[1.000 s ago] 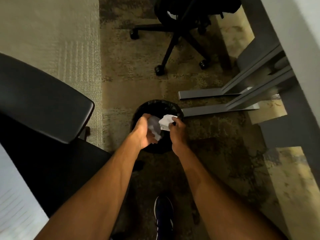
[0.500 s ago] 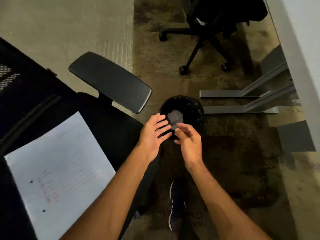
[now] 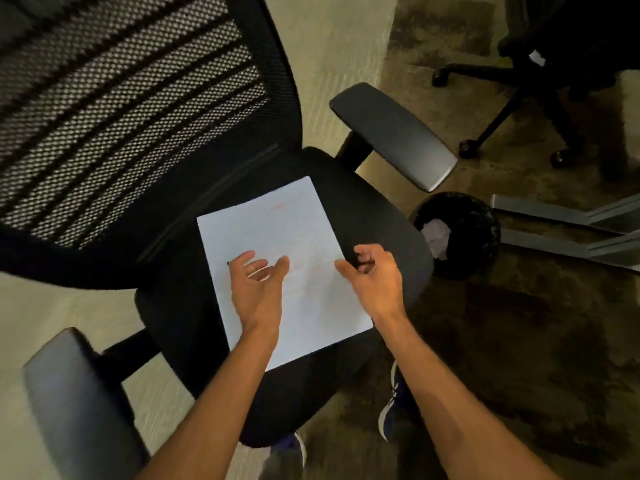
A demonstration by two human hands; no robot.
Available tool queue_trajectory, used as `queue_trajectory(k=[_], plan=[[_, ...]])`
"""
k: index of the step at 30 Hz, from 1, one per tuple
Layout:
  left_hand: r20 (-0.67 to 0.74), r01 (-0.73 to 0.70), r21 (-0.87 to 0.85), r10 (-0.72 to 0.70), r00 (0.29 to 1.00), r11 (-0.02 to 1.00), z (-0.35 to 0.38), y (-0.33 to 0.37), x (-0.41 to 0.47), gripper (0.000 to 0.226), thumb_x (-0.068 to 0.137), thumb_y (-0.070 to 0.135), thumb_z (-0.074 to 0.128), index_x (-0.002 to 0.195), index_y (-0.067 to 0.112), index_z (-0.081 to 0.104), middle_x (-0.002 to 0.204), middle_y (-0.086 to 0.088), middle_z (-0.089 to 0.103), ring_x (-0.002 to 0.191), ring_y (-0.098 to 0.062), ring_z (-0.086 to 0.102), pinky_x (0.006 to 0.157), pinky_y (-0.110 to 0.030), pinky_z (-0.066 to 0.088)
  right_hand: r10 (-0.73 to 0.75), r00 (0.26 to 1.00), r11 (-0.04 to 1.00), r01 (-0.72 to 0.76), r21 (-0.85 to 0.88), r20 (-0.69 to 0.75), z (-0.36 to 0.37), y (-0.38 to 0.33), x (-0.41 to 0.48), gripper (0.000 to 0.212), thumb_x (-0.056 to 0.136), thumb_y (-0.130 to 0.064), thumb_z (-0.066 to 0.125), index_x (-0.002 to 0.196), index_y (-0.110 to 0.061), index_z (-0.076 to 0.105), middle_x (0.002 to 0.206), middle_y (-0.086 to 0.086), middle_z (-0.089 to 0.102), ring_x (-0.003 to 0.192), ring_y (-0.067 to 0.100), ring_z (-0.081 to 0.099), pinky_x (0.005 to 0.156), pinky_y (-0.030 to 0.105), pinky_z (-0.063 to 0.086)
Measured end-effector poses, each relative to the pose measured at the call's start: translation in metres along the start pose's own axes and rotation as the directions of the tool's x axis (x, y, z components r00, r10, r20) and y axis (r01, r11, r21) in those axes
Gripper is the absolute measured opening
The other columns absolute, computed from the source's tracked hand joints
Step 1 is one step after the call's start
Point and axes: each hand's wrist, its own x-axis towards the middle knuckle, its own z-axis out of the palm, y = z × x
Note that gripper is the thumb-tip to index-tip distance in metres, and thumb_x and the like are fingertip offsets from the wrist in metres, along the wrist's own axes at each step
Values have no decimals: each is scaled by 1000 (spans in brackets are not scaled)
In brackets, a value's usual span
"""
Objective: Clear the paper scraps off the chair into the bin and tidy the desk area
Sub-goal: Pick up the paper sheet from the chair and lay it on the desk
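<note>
So there's 1 sheet of paper (image 3: 277, 258) lying flat on the seat of the black mesh chair (image 3: 374, 209), faint red writing on it. Both hands are empty above it: left hand (image 3: 256, 289) has its fingers spread loose over the sheet, right hand (image 3: 375, 278) has fingers half-curled at the sheet's right edge. 1 bin (image 3: 474, 216) sits on the carpet just right of the seat, with 1 crumpled paper scrap (image 3: 437, 237) inside.

Office, likely desk bay. Black mesh-back swivel chair (image 3: 145, 109) with padded armrests fills left and centre, lined sheet of paper (image 3: 277, 237) on its seat. Second caster chair (image 3: 554, 74) upper right. Grey metal desk legs (image 3: 561, 216) at right edge. Small black-lined bin (image 3: 460, 233) beside them. Commercial patterned carpet (image 3: 519, 341) throughout.
</note>
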Motion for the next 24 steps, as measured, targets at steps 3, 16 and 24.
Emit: queue_trajectory(k=[3,16,24], plan=[[-119,86,-24,-88,989,996,-35,-20,15,62,78,24,87,128,21,50,115,2,63,102,-17,67,73,-18,50,15,998,991,-7,-131,60,17,-5,-1,55,81,-42,81,127,-20,60,123,3,58,97,16,61,84,31,56],[-20,369,-27,-369,929,929,-82,-57,35,46,87,13,76,128,12,55,115,-11,68,93,-26,69,74,-37,58,118,990,978,-103,-180,71,36,3,1,24,92,-18,70,111,-18,54,101,0,62,88,18,63,62,25,50],[100,251,-50,-245,964,967,-98,-18,8,20,100,20,61,90,37,56,100,0,69,88,-20,69,60,-29,50,65,996,997,-62,-48,55,1,-12,-41,14,97,-18,65,104,-24,55,90,-14,58,79,5,57,58,17,41]])
